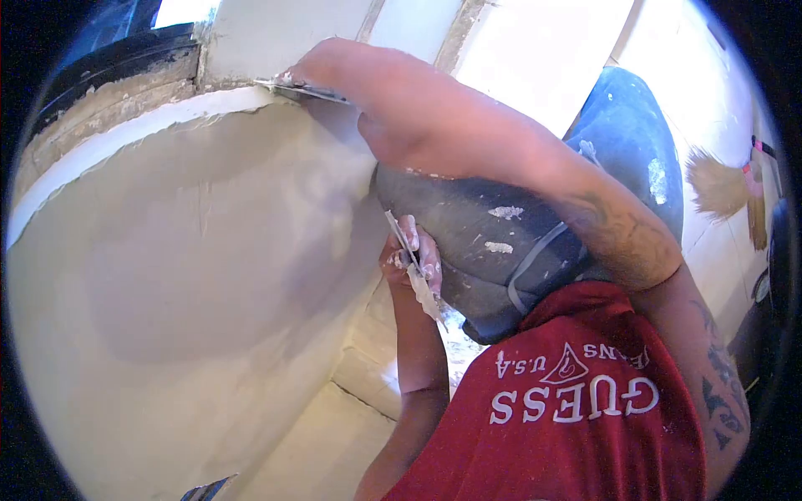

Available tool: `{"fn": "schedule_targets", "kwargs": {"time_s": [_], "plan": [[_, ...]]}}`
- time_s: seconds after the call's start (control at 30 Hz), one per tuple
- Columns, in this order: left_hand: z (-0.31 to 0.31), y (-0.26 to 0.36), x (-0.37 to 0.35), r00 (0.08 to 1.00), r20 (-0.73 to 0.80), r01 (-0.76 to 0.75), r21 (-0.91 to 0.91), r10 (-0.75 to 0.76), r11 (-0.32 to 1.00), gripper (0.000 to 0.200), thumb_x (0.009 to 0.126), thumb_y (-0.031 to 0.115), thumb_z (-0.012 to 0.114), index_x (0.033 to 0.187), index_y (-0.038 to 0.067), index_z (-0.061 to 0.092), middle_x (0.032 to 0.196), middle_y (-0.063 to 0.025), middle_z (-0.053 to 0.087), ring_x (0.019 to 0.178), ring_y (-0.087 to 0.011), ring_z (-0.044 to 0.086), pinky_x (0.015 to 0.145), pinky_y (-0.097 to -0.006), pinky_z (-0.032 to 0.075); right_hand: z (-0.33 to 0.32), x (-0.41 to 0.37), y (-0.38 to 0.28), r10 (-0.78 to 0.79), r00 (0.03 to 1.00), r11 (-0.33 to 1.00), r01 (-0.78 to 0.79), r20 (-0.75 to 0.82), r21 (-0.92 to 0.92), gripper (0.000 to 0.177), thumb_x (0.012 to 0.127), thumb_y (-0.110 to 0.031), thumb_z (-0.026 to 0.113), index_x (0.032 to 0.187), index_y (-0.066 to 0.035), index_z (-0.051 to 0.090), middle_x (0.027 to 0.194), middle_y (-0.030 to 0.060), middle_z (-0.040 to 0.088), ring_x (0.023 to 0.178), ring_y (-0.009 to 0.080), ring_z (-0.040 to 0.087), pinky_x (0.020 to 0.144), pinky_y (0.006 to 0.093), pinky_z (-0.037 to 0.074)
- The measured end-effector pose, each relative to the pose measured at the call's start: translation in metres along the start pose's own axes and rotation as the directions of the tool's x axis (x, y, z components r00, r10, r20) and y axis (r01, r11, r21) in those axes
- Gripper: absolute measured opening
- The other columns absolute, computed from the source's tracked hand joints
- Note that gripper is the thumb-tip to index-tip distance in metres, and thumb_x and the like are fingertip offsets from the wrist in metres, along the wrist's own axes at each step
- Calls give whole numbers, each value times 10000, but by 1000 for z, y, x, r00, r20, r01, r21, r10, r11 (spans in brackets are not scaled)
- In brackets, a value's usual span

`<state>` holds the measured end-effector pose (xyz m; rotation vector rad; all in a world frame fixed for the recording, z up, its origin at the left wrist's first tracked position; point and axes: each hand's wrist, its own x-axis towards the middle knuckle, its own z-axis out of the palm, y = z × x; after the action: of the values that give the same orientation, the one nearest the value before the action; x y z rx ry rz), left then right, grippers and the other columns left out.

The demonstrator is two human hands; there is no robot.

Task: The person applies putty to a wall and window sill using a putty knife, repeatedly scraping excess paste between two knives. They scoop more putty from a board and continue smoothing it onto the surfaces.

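My right hand [322, 71] is closed on a flat metal trowel [288, 89], its blade against the wall [200, 242] just under the white strip of plaster along the top edge. My forearm partly hides that hand. Lower and nearer my body, my left hand [426, 250] grips a thin scraper [403, 238] with wet plaster [423, 294] clinging to its lower part. White plaster smears the fingers of this hand. The wall surface is beige and mostly smooth, with a few drips near the upper edge.
A straw brush [718, 184] lies at the far right. My plaster-spotted trousers [476, 225] and red shirt [576, 401] fill the middle and lower right. A curved dark frame [117, 71] borders the wall at upper left. A pale ledge [368, 359] runs below the wall.
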<state>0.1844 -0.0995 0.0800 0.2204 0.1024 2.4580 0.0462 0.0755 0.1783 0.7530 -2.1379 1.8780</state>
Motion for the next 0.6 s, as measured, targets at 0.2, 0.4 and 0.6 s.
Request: {"fn": "schedule_targets", "kwargs": {"time_s": [0.2,0.4,0.6], "plan": [[-2,0,2,999,43,15,-50,-13,999,225,784,81,561,937,0,418,711,-258,548,528,-381,588,417,-418,516,5,-5,0,-64,998,989,64,3,-132,400,620,58,510,1019,38,488,997,179,489,920,359,509,784,410,429],[-3,2,-1,1000,16,12,-19,-12,1000,211,793,105,564,905,14,410,701,-237,554,483,-353,580,396,-401,506,7,-13,7,-105,994,982,103,-3,-161,437,598,75,515,1031,43,467,971,175,486,940,356,496,798,406,421],[-6,3,-1,999,25,22,-85,-20,996,245,761,30,610,901,6,410,760,-267,559,549,-419,589,414,-462,516,3,-22,12,-1,994,984,20,105,-179,496,587,95,504,1076,30,449,1041,172,474,1007,348,466,854,396,395]]}}
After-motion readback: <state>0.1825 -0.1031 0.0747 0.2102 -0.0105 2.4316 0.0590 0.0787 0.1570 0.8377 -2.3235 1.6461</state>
